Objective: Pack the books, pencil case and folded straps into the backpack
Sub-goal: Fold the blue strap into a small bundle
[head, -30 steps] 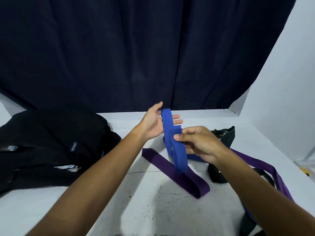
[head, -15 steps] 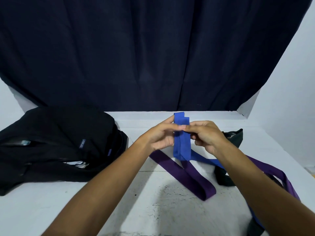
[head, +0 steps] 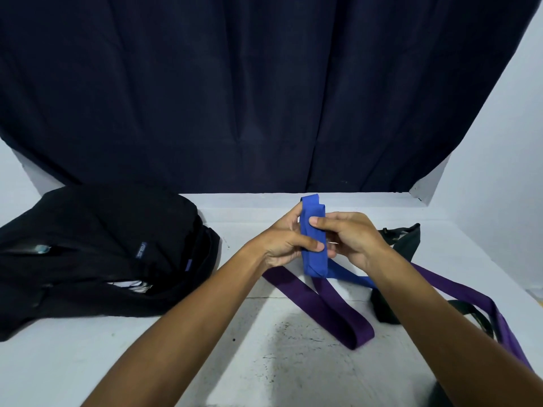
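Observation:
A blue strap (head: 314,239), folded into an upright bundle, is held above the table between both hands. My left hand (head: 282,242) grips it from the left with the thumb across its lower front. My right hand (head: 349,236) pinches it from the right, thumb on the upper front. A loose blue tail runs from the bundle down under my right wrist. A purple strap (head: 323,304) lies unfolded on the table below. A dark green strap (head: 402,239) lies to the right. The black backpack (head: 97,254) lies on its side at the left, its opening showing white edges inside.
The white table (head: 264,362) carries everything, with a dark curtain (head: 264,98) hanging behind it. A white wall (head: 499,171) closes the right side. The purple strap trails off toward the lower right, past my right forearm.
My hands have pressed the blue strap's folds into a tighter bundle, and the left thumb has come across its front. The backpack and other straps have stayed put.

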A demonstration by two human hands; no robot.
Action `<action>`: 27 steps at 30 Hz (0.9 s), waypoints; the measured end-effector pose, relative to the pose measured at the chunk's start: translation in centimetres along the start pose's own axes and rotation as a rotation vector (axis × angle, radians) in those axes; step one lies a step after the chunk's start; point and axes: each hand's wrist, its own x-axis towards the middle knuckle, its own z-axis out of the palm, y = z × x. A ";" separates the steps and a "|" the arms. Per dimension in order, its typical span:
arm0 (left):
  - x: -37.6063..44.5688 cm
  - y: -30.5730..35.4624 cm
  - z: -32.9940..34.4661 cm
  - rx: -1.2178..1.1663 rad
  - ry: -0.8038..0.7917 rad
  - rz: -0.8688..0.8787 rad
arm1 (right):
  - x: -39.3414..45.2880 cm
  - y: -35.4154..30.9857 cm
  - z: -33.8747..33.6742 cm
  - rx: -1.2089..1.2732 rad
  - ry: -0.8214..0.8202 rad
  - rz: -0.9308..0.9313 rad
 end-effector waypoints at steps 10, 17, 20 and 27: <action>-0.3 0.2 -0.1 0.001 -0.008 -0.015 | 0.1 0.6 0.8 -0.061 0.009 -0.073; -0.3 0.3 0.2 0.011 0.030 -0.007 | 0.0 0.5 0.9 -0.002 0.085 -0.153; -0.1 0.0 0.1 -0.023 0.034 -0.009 | 0.1 0.7 1.0 0.054 0.135 -0.154; -0.2 -0.1 0.2 0.010 0.074 0.005 | 0.5 1.0 0.7 0.138 0.030 -0.024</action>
